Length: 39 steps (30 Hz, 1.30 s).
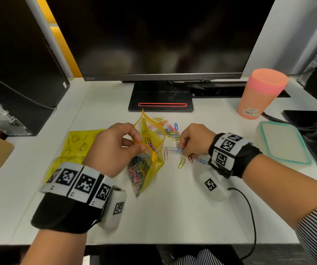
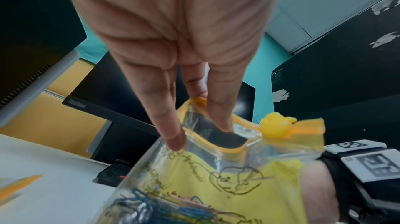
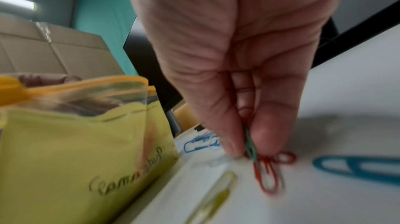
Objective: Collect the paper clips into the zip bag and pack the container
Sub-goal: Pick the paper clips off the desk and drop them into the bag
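Left hand [image 1: 113,148] pinches zip bag [image 1: 147,150] rim, mouth wide — right hand [image 1: 196,140] pinches a few paper clips [image 3: 251,150]; best lift them w/ firm grip — drop straight in.

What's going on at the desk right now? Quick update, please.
Left hand holds zip bag open, part filled. Right hand pinching paper clips off the desk. More loose clips behind. Container waiting, lid on. Nothing blocking.
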### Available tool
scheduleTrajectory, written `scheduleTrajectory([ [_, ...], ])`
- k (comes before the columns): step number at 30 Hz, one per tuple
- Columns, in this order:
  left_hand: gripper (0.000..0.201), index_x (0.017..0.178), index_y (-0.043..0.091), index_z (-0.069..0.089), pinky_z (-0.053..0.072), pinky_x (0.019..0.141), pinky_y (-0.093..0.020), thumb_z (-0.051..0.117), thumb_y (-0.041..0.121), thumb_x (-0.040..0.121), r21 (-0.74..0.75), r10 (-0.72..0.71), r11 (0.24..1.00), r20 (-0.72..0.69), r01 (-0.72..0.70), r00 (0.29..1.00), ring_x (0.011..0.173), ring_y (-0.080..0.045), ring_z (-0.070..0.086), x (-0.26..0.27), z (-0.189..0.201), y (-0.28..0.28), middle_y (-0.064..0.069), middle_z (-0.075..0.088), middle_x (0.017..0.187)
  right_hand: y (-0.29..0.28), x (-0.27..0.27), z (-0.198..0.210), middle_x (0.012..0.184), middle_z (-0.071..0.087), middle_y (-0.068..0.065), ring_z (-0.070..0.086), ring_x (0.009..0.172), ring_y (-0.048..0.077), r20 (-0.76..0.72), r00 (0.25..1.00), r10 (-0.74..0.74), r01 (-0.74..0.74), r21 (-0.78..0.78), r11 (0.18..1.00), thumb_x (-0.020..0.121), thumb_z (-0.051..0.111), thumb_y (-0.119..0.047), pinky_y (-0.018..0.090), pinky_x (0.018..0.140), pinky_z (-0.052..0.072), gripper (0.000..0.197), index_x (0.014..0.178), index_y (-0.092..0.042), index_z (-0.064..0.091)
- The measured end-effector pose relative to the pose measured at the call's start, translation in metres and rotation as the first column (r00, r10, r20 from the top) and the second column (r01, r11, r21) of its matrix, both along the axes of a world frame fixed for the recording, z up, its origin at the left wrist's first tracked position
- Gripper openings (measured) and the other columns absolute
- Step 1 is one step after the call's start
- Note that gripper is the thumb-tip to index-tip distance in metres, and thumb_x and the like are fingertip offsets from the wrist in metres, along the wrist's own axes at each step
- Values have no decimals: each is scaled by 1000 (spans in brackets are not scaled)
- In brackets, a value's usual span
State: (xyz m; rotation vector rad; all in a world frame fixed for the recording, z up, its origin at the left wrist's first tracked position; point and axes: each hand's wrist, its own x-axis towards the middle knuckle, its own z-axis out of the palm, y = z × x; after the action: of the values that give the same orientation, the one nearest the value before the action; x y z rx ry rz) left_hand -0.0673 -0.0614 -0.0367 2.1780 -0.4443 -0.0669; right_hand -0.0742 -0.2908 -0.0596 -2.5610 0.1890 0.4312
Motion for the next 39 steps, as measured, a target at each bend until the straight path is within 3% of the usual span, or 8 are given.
scheduleTrajectory([
  [4, 15, 74, 20, 62, 50, 70, -22, 76, 18, 72, -4, -3, 1000, 8, 4, 1000, 78, -7, 67, 0, 0, -2, 20, 56, 95, -4, 4, 31, 57, 63, 4, 57, 34, 1, 138, 982, -130, 99, 206, 973, 70, 70, 9, 17, 45, 54, 25, 60, -13, 65],
  [8, 15, 74, 20, 62, 50, 73, -25, 76, 19, 72, 0, -10, 1000, -1, 10, 1000, 78, -6, 66, 1, 1, -4, 21, 55, 94, 22, 10, 72, 60, 63, 9, 61, 45, 14, 224, 967, -119, 31, 358, 933, 70, 73, 9, 28, 56, 59, 12, 77, 0, 68],
  [17, 15, 75, 19, 62, 48, 69, -19, 77, 18, 72, -28, 1, 1000, 1, -1, 1000, 76, -5, 66, 1, -1, 1, 23, 56, 95, 35, 6, 67, 59, 70, 7, 66, 51, 15, 338, 939, -67, 24, 129, 991, 73, 75, -13, 23, 58, 57, 6, 70, -9, 72],
  [20, 15, 75, 20, 62, 48, 68, -18, 77, 19, 72, -24, -5, 1000, 5, 5, 1000, 74, -2, 65, 2, -2, 1, 23, 57, 95, 7, -11, 51, 62, 66, 2, 60, 50, 14, 173, 985, -2, 25, -130, 991, 75, 73, -13, 19, 53, 49, 4, 75, -10, 70],
  [23, 15, 75, 21, 62, 47, 66, -17, 77, 20, 72, -21, -11, 1000, 13, 11, 1000, 73, -1, 65, 3, -1, 1, 25, 56, 94, -7, -30, 20, 95, 68, 7, 65, 83, 24, -78, 996, 43, -71, -394, 916, 73, 75, -19, 26, 65, 51, 32, 98, -1, 68],
  [26, 15, 74, 21, 62, 48, 68, -19, 77, 19, 72, -27, -11, 1000, 8, 11, 1000, 76, -6, 67, 3, -2, 1, 25, 56, 94, -8, -29, 0, 106, 69, 14, 64, 99, 28, -51, 998, 24, -42, -394, 918, 76, 69, -14, 27, 73, 49, 31, 103, -1, 66],
  [33, 15, 73, 22, 61, 46, 67, -17, 76, 18, 73, -22, -6, 1000, 16, 6, 1000, 78, -9, 68, 2, 0, 6, 24, 56, 91, 6, 2, -11, 101, 69, 15, 64, 95, 29, 76, 996, -41, 58, -231, 971, 84, 54, -7, 31, 79, 53, 21, 98, -1, 68],
  [39, 15, 74, 21, 62, 45, 66, -15, 76, 19, 73, -15, -2, 1000, 18, 2, 1000, 78, -7, 67, 2, -2, 6, 26, 55, 93, 26, -15, 7, 74, 54, 4, 53, 73, 21, -21, 999, 37, -41, -281, 959, 69, 78, -45, 24, 55, 39, 45, 70, -8, 52],
])
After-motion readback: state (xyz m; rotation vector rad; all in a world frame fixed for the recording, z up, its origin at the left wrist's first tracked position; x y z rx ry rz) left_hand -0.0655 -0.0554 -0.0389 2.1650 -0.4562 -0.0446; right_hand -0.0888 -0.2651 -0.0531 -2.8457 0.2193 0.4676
